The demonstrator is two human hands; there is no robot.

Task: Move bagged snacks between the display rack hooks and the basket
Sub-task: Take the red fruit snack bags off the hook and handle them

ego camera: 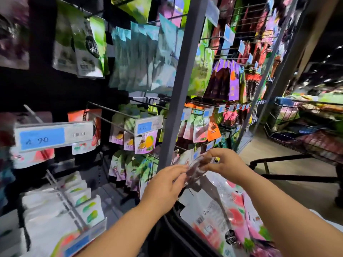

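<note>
Above the basket (pixel 169 222), left hand (pixel 163 184) and right hand (pixel 225 164) pinch snack bag (pixel 194 170) slanting up-right.

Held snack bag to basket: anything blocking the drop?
Nothing visible. The left hand and right hand hold the snack bag just above the basket, with only open air down to the bagged snacks lying inside.
</note>
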